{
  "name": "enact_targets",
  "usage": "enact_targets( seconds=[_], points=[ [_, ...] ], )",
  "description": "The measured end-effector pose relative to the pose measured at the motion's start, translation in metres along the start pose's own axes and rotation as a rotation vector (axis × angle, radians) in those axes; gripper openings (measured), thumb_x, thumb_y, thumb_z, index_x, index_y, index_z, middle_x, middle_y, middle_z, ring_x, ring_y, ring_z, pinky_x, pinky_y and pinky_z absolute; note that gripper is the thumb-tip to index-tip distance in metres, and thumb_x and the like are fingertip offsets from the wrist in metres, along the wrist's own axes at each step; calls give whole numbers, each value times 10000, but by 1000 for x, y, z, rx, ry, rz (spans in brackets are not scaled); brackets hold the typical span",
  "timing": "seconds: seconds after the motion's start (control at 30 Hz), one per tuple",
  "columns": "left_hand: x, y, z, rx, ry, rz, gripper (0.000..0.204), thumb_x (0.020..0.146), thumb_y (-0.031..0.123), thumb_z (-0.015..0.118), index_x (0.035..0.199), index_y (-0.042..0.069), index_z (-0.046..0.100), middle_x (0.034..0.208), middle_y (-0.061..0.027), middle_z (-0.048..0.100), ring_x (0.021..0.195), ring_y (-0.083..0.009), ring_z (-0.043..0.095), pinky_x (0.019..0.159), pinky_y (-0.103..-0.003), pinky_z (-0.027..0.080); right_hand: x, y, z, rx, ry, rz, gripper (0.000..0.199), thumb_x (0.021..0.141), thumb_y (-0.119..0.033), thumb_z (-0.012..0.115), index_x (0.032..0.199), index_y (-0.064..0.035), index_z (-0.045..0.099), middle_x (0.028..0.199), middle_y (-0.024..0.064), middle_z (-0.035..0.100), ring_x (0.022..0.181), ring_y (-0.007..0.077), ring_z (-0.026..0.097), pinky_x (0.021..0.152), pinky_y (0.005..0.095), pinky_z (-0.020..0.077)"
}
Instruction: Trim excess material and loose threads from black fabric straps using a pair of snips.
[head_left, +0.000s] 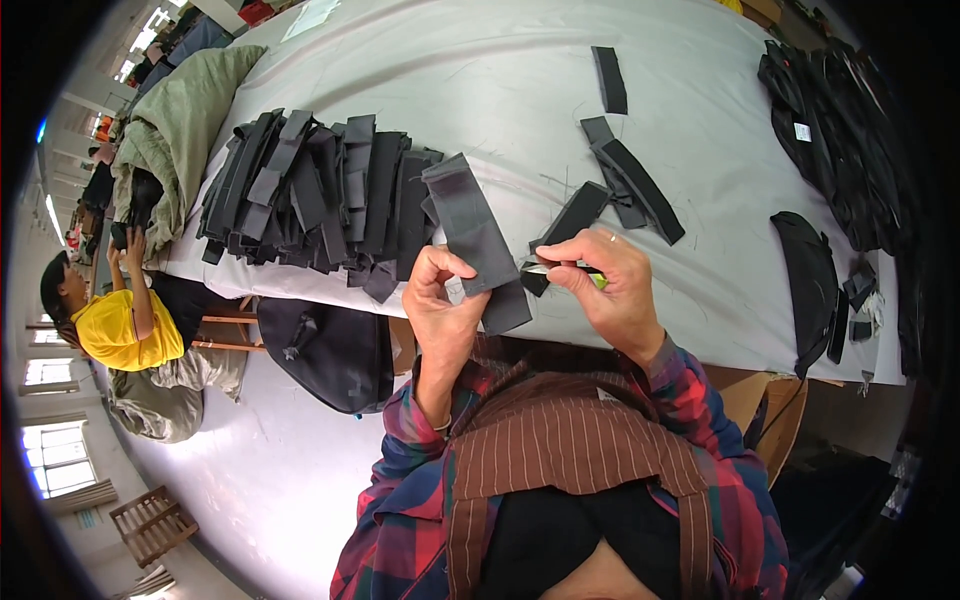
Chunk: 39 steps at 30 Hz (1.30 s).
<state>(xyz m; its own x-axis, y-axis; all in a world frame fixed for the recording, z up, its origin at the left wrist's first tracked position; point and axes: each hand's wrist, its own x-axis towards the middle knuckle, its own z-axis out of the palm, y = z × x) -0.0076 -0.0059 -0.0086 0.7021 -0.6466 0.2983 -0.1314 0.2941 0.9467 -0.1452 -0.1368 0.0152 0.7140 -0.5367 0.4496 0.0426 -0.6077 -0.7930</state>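
Note:
My left hand point(445, 305) is closed on a folded black fabric strip point(468, 220), thumb pressed against its face. The strip tilts up and away to the left, its lower end hanging over the table's near edge. In my right hand point(612, 290), closed just beside the strip, are small thread snips point(599, 281) with a yellow-green part and metal tips pointing left. Fingers cover most of the snips. Just beyond the right hand lie several loose black strips point(640, 185), some overlapping. To the left is a big heap of similar strips point(310, 190).
A pale cloth with scattered thread ends covers the table point(480, 90). Black bag-like pieces point(830, 130) lie along the right side, near a curved black piece point(805, 280). At left, a person in yellow point(125, 325) works by a green cover point(185, 110). A black bag-like piece point(335, 355) hangs below the edge.

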Motion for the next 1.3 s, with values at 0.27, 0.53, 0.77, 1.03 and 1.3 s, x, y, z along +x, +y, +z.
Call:
enact_targets(
  seconds=[0.27,0.53,0.77,1.03,1.3],
  points=[
    [-2,-2,1,-25,-6,-18,295,716,-157,630,818,75,478,876,-1,571,840,-65,536,807,-196,396,2,-2,0,-47,-29,-52,163,723,-19,707,879,-62,686,736,46,648,627,192,536,588,293,392],
    [-3,-4,1,-13,-3,-14,306,704,-169,620,815,77,475,878,1,570,839,-66,537,808,-198,398,-1,0,-5,-79,-25,-39,133,744,-41,703,874,-54,680,734,45,644,638,188,552,601,288,404],
    [-3,-2,4,-48,44,-29,276,704,-121,668,816,65,497,834,2,558,808,-71,547,790,-210,420,-5,2,-4,200,-67,169,144,821,-68,661,937,16,646,851,78,661,773,146,608,714,252,464],
    [-5,-4,6,-81,40,-57,274,699,-124,663,814,62,498,830,6,551,808,-71,544,793,-212,422,-6,2,1,122,-47,85,134,787,-41,681,916,-7,666,825,68,661,734,154,596,678,255,452],
    [-5,-8,6,-46,45,-63,259,690,-114,672,807,55,515,818,6,531,785,-74,529,780,-217,429,-3,1,1,-56,38,-41,112,719,-136,741,812,-123,679,702,0,636,584,184,508,558,301,370]
  ],
)
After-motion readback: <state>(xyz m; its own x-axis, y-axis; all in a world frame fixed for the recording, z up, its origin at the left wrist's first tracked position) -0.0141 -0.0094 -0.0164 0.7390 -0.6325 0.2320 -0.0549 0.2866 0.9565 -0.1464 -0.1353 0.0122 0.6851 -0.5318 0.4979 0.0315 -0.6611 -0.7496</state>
